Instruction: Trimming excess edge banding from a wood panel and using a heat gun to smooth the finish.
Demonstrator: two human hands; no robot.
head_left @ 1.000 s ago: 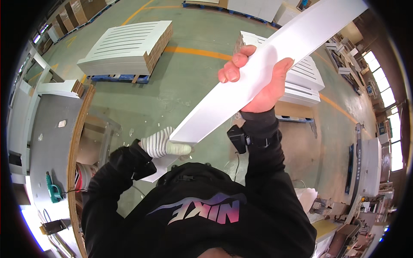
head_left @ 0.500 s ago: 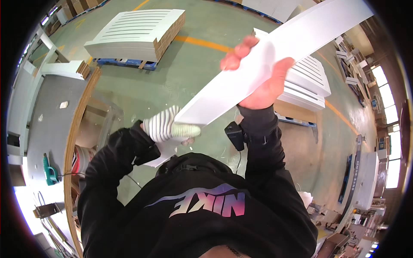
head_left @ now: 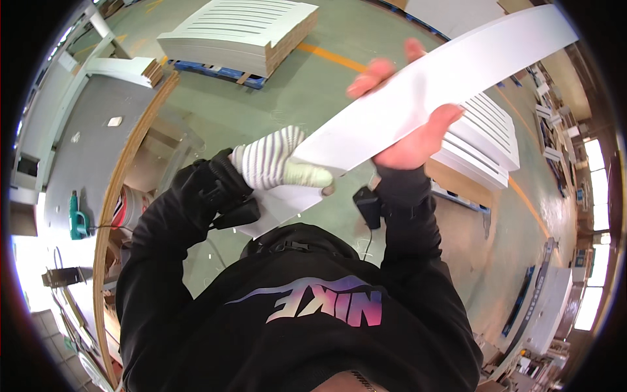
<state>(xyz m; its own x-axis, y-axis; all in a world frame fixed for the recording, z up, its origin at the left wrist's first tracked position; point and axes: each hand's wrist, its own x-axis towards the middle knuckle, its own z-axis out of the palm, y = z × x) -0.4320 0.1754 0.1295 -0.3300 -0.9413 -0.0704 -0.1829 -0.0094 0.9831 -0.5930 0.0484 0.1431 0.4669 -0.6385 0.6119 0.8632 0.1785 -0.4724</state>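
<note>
A long, flat white board [head_left: 385,108] runs slantwise before me, its far end rising to the upper right. My right hand [head_left: 413,145], bare, grips it from beneath, with the thumb over the near edge and the fingers around the far edge. At the lower-left end of the board, my left hand [head_left: 277,160], in a striped glove, is closed on it with the thumb along the end. Below that glove, a white flat piece [head_left: 277,208] slants toward my body; I cannot tell whether it joins the board.
To the left stands a grey-topped workbench [head_left: 98,140] with a green glue gun [head_left: 78,215] on it. A stack of white slotted panels [head_left: 238,29] rests on a blue pallet [head_left: 215,73] ahead. Another panel stack [head_left: 480,140] stands to the right, partly behind the board.
Both hands and the board have shifted slightly right. The left hand has risen a little, with more of the white piece below it showing. The surroundings have shifted in view.
</note>
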